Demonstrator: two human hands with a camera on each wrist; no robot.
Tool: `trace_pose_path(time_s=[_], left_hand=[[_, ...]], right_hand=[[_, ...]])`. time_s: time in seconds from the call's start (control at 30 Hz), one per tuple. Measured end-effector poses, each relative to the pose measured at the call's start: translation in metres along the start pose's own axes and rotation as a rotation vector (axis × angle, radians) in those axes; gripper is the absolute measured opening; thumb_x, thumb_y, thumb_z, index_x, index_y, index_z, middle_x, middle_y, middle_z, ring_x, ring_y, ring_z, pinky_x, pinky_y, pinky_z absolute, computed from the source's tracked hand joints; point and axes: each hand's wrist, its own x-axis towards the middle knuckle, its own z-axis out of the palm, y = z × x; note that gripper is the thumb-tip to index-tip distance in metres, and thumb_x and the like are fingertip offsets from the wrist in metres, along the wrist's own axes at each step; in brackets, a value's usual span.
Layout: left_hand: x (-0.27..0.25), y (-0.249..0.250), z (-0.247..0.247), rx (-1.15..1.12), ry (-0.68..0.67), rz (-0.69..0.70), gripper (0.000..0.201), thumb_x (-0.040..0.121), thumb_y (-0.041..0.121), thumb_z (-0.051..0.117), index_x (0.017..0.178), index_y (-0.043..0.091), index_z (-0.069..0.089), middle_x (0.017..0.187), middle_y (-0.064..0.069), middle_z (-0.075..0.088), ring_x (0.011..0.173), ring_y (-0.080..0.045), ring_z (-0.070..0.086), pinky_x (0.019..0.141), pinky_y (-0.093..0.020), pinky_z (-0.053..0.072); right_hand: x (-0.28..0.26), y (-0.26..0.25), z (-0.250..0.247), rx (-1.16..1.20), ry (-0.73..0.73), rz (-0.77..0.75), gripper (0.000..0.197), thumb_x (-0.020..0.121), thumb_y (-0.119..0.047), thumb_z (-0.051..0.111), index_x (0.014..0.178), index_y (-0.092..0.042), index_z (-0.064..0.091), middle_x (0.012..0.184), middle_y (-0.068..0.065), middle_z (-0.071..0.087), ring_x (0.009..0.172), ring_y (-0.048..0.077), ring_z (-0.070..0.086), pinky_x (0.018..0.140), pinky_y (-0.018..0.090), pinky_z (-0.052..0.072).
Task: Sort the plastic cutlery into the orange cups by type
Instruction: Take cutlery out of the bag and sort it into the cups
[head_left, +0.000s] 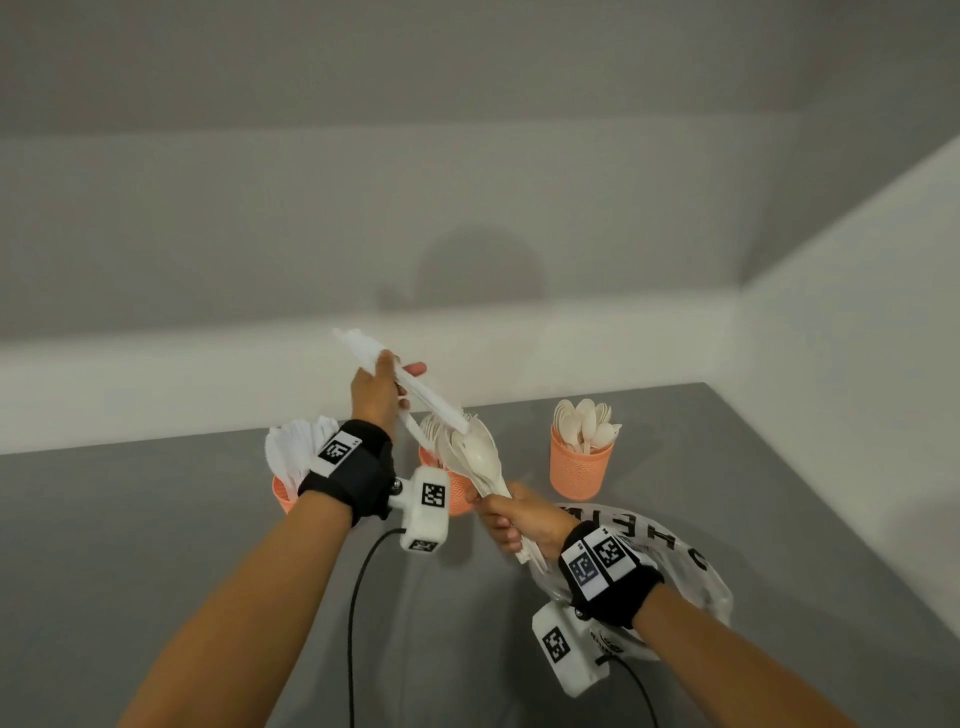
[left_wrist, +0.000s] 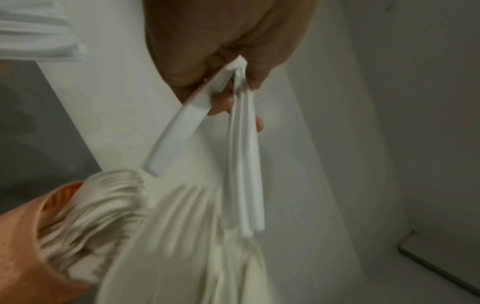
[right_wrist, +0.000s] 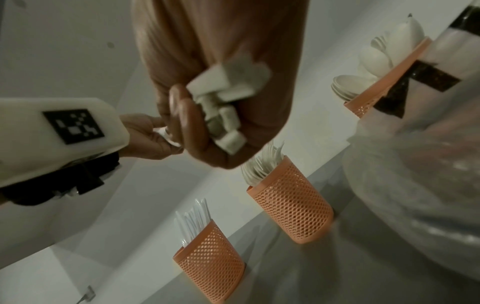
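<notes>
Both hands are raised above the grey counter (head_left: 156, 519). The left hand (head_left: 375, 389) pinches a few white knives (head_left: 415, 392) between thumb and fingers, their handles slanting down toward 4 o'clock. The right hand (head_left: 519, 519) is curled in a fist round a mixed bundle (head_left: 480, 457) of spoons and forks, heads pointing up toward 11 o'clock, close to the knife handles.

Three orange mesh cups stand in a row at the back of the counter: the knife cup (right_wrist: 210, 265) at 9 o'clock, the fork cup (right_wrist: 291, 201) in the middle, the spoon cup (head_left: 579, 467) at 3 o'clock. A clear plastic bag (head_left: 691, 566) lies under the right wrist.
</notes>
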Motion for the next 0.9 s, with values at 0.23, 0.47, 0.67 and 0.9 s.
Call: trace_pose_path(time_s=[0.23,0.47,0.67,0.9], left_hand=[[0.01,0.003,-0.041,-0.131,0.122,0.024,0.02,0.094,0.029,0.05,0.079,0.018,0.043,0.058,0.002,0.034,0.036,-0.006,0.035,0.041,-0.02,0.035],[-0.002,-0.046,-0.086,0.283,0.082,0.059,0.049,0.086,0.042,0.061,0.056,0.016,0.033,0.043,0.0,0.033,0.033,-0.01,0.03,0.042,-0.023,0.03],[0.035,-0.02,-0.119,0.122,0.43,0.24,0.048,0.088,0.04,0.058,0.054,0.013,0.038,0.05,-0.007,0.039,0.031,-0.003,0.037,0.039,-0.016,0.037],[0.056,-0.049,-0.119,0.278,0.349,0.237,0.045,0.088,0.039,0.059,0.065,0.0,0.054,0.053,-0.009,0.049,0.041,-0.004,0.048,0.051,-0.015,0.041]], right_hand=[[0.005,0.001,-0.005,0.059,0.007,0.017,0.012,0.096,-0.012,0.044,0.086,-0.012,0.05,0.038,-0.011,0.034,0.03,0.001,0.027,0.033,0.013,0.023],[0.021,0.004,-0.006,0.07,0.051,-0.025,0.022,0.096,-0.032,0.047,0.081,-0.017,0.053,0.041,-0.009,0.033,0.032,0.003,0.027,0.034,0.015,0.026],[0.031,0.004,-0.005,0.128,0.065,-0.023,0.026,0.097,-0.033,0.044,0.079,-0.015,0.051,0.04,-0.008,0.031,0.031,0.003,0.026,0.032,0.016,0.024],[0.035,0.0,0.0,0.102,0.101,-0.027,0.026,0.097,-0.032,0.044,0.079,-0.015,0.052,0.042,-0.008,0.031,0.032,0.003,0.025,0.034,0.015,0.025]])
